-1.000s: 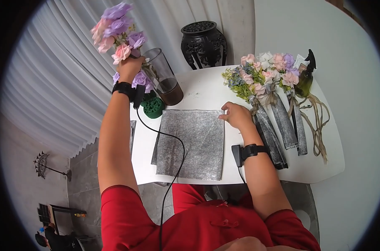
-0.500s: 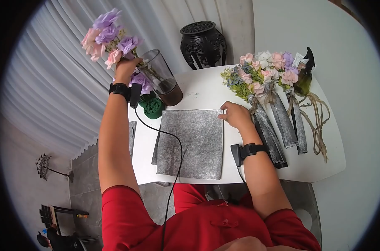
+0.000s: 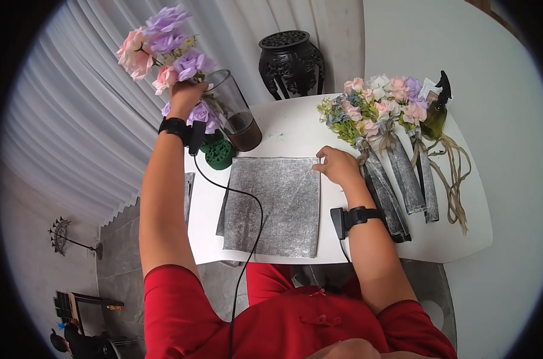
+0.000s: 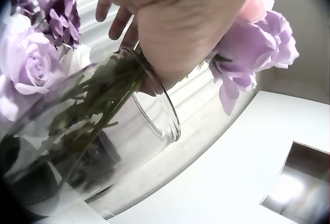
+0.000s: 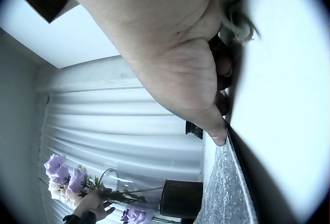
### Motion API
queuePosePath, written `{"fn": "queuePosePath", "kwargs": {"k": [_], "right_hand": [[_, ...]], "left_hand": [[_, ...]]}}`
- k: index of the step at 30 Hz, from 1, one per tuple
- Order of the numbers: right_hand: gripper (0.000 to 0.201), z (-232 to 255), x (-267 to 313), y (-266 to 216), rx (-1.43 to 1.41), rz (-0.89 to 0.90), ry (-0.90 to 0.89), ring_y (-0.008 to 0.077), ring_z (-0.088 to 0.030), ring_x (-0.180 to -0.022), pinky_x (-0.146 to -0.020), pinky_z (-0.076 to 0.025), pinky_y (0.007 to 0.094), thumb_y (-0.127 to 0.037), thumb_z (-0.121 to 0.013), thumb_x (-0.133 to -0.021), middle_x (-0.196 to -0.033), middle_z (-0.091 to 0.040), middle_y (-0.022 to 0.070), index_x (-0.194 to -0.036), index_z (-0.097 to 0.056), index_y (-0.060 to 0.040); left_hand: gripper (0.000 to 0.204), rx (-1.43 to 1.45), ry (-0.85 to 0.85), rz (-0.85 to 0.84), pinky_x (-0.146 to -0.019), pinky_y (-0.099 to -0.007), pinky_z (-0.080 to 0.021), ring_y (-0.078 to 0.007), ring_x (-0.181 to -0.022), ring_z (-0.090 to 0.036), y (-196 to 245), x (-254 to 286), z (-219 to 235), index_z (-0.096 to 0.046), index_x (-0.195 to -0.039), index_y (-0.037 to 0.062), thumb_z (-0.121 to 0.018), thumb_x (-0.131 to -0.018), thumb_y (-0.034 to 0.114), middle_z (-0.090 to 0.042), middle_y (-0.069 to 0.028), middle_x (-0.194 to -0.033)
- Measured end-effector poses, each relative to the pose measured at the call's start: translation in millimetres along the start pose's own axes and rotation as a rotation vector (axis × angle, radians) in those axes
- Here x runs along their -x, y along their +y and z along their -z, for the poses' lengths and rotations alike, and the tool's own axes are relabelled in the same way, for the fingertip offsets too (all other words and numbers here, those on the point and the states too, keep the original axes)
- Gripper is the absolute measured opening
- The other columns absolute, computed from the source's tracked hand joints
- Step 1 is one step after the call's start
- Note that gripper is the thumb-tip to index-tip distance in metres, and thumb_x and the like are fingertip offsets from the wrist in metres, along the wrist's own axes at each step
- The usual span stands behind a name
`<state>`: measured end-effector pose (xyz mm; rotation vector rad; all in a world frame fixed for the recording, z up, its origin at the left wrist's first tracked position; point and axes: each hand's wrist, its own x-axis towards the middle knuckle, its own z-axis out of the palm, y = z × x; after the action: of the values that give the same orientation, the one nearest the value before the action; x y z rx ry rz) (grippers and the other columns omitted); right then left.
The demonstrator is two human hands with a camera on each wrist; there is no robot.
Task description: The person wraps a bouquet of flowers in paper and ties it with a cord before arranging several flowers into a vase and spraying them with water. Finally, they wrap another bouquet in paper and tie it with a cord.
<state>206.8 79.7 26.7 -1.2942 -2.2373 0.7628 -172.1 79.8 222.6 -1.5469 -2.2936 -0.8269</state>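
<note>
In the head view, my left hand [image 3: 187,99] holds pink and purple artificial roses [image 3: 166,45] by their stems at the mouth of a clear glass vase [image 3: 228,96]. The left wrist view shows the stems [image 4: 111,92] running into the vase, with some fingers loosely spread; the thumb and index contact is hidden. Over on the table's other side, my right hand [image 3: 342,167] pinches the upper right corner of a grey mottled wrapping sheet [image 3: 271,206]. Its thumb rests on the sheet's edge in the right wrist view.
Wrapped bouquets [image 3: 397,167] lie at the right, near a green spray bottle [image 3: 437,113] and loose twine [image 3: 457,179]. Green foam [image 3: 220,155] and more purple roses [image 3: 204,115] are beside the vase. A black carved stool [image 3: 290,63] stands behind; a cable [image 3: 263,224] crosses the sheet.
The roses in my left hand swung left, then back up and right, and a pink one now leans outward to the left. My right hand stays on the sheet's corner.
</note>
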Motion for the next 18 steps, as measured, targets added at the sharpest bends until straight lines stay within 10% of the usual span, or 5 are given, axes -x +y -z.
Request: {"fn": "queuePosePath", "kwargs": {"k": [18], "right_hand": [[0.038, 1, 1, -3, 0.017, -0.029, -0.011, 0.0292, -0.064, -0.088, -0.079, -0.048, 0.0374, -0.030, -0.074, -0.074, -0.091, -0.068, 0.0133, -0.103, -0.064, -0.0087]], "left_hand": [[0.040, 0.381, -0.155, 0.103, -0.077, -0.0354, -0.046, -0.0211, -0.085, -0.058, 6, 9, 11, -0.063, -0.101, 0.0022, -0.073, -0.072, 0.028, -0.064, -0.0077, -0.096]]}}
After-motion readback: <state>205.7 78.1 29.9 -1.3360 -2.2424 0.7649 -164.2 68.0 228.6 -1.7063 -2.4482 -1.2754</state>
